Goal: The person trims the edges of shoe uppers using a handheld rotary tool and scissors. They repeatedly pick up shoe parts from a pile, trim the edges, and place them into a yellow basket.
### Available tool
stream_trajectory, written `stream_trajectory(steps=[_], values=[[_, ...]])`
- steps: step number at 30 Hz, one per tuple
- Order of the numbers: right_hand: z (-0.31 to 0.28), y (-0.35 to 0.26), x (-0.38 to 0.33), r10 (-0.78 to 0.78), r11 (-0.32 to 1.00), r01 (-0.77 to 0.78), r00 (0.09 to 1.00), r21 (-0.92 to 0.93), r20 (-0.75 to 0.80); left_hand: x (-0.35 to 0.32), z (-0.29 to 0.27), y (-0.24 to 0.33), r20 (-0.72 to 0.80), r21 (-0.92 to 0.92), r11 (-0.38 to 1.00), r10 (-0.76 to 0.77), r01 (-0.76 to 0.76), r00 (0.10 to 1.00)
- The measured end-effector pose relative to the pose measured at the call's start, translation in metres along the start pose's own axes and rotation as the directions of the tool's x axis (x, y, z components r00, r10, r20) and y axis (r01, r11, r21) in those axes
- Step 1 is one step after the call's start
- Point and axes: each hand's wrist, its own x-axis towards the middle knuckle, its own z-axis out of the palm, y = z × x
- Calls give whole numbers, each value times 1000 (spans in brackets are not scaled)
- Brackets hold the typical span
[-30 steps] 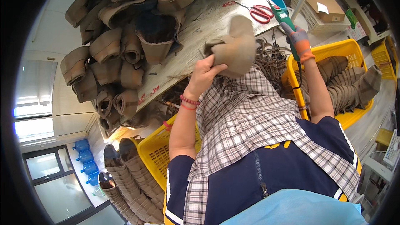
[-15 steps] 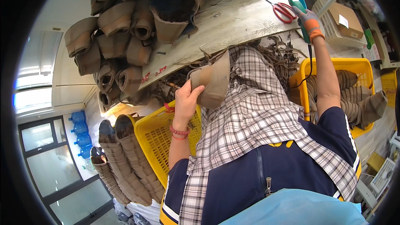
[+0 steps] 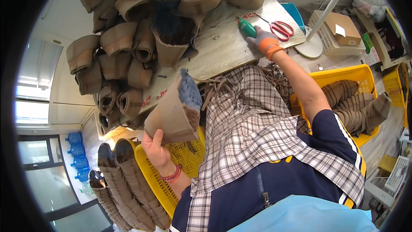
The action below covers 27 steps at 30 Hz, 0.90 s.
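Observation:
My left hand [image 3: 157, 150], bare with red bracelets, grips the lower edge of a tan fur-lined sleeve piece [image 3: 169, 118]. Its open end faces right and shows fluffy blue and brown lining. My right hand [image 3: 265, 42], in a grey glove with an orange cuff, is closed round a green handheld power tool [image 3: 246, 28] above the wooden board [image 3: 227, 51]. Most of the tool's body is hidden by the hand. Red-handled scissors [image 3: 282, 30] lie on the board just right of the glove.
Many similar tan rolled pieces [image 3: 116, 38] are heaped at the board's left. A yellow basket [image 3: 143, 157] stands by my left arm, another yellow basket [image 3: 365, 75] holding stacked pieces at right. Nested stacks [image 3: 133, 180] rise at lower left; trimmed strips [image 3: 216, 90] hang by my lap.
My left hand has moved left and down, turning the piece so its lining shows. My right hand has brought the power tool leftward over the board, past the scissors. The view has shifted slightly.

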Motion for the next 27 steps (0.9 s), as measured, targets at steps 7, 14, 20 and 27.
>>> stream_trajectory(steps=[7, 14, 20, 27], values=[[0, 20, 43, 82, 990, -93, 992, -107, -100, -8, -4, -16, -8, -99, 991, 92, -93, 996], [-1, 77, 43, 54, 978, -38, 996, 205, -72, 1, 56, -54, 161, -401, 907, -68, 129, 985], [-49, 151, -27, 264, 639, -125, 962, 759, -64, 10, 85, -114, 285, -155, 951, -216, 267, 934], [-51, 289, -159, 536, 255, -105, 843, 961, -50, -21, 46, -84, -160, 417, 907, 16, 53, 987]])
